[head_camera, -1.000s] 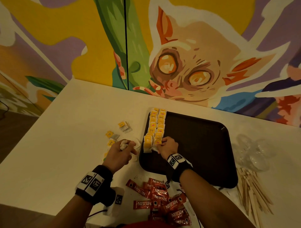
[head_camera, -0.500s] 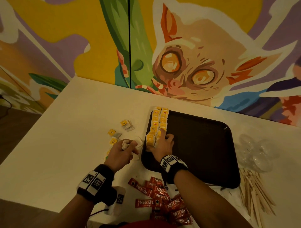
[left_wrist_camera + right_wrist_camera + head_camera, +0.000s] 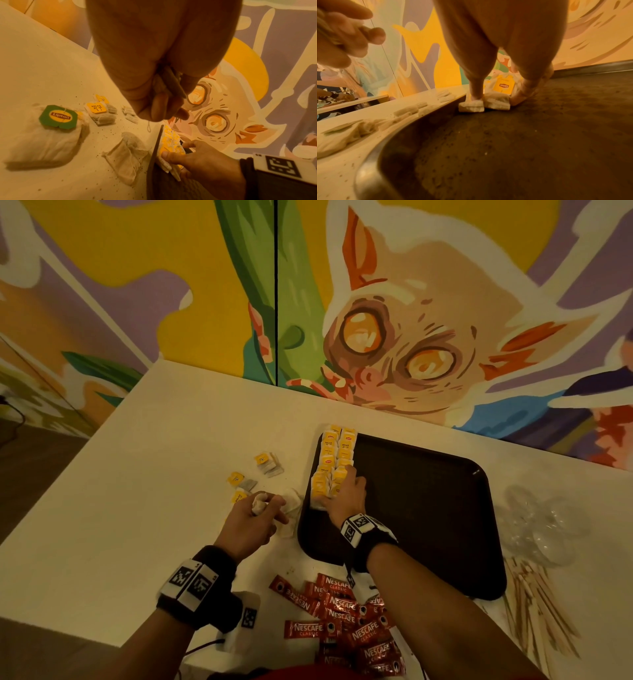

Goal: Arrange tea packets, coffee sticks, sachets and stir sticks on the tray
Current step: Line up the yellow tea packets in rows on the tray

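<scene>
Before me, across the upper frame, a painted mural of a wide-eyed orange-eared creature fills the wall; the cream-white counter spreads below, clear plastic cups at right.

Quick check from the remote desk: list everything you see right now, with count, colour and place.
tray: one, dark brown, on the table right of centre
tea bags in rows: two rows, yellow tags, along the tray's left edge
loose tea bags: several, yellow tags, one green, on the table left of the tray
coffee sticks: a pile, red, near edge
stir sticks: a pile, wooden, right of the tray
clear plastic items: few, right
table: one, white
left hand: holds a tea bag
right hand: presses the rows
</scene>
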`<state>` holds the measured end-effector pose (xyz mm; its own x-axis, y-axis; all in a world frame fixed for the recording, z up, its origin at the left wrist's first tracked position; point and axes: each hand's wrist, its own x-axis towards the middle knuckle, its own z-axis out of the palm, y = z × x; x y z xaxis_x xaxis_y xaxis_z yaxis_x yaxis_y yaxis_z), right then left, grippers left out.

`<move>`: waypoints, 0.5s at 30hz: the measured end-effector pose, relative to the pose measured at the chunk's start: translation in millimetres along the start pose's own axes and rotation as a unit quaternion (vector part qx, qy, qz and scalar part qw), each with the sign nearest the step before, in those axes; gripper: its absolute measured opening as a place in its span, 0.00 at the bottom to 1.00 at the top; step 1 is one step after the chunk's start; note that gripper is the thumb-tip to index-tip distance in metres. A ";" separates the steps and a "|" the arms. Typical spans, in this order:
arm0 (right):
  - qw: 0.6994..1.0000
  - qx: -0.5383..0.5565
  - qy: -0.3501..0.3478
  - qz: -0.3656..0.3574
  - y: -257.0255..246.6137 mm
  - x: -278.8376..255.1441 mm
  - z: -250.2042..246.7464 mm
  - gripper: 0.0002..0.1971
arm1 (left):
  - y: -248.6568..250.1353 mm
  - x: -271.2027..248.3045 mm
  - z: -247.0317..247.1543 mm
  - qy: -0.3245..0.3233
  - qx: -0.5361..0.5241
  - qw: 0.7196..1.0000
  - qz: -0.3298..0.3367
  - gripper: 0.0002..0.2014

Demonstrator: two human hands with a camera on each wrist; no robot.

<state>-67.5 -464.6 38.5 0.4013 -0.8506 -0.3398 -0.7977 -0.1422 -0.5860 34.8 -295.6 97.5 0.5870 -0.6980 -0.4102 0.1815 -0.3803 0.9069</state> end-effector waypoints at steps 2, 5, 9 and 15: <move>1.000 0.002 0.002 -0.007 3.0 -0.8 -0.1 0.46 | 0.3 0.6 0.3 -0.001 0.004 1.000 0.003 0.11; 1.000 0.016 0.022 -0.005 8.5 -2.7 0.0 0.41 | -0.3 0.9 1.5 -0.004 0.000 1.000 0.000 0.11; 0.996 0.065 0.056 0.028 13.0 -5.0 -1.0 0.26 | -2.1 1.3 4.6 -0.010 -0.008 1.000 -0.008 0.11; 0.994 0.089 0.064 0.008 21.4 -3.8 3.5 0.15 | -0.9 0.9 8.3 -0.023 -0.008 1.000 -0.009 0.13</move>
<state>-84.5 -462.6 24.7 0.3197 -0.9110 -0.2606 -0.7073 -0.0464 -0.7054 28.6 -301.0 95.5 0.5459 -0.7185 -0.4309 0.2058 -0.3836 0.9003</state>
